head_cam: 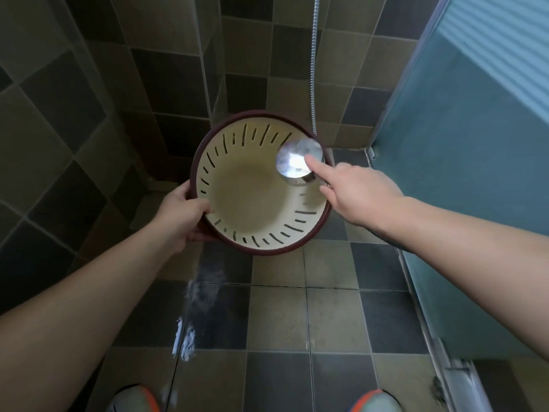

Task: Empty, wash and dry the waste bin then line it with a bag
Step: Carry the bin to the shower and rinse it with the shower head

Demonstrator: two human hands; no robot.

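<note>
The waste bin (252, 200), cream inside with slits around its wall and a dark red rim, was held in the air above the tiled floor (326, 316), its mouth tipped toward the camera. The left hand (181, 217) grasped the bin's rim on its left side. Over the bin's upper right edge sat the shower head (298, 160), gripped by the right hand (359, 193) with the forefinger laid along its back. The metal hose (313, 63) rose behind the bin. Right of the bin stood a frosted glass door (463, 173).
</note>
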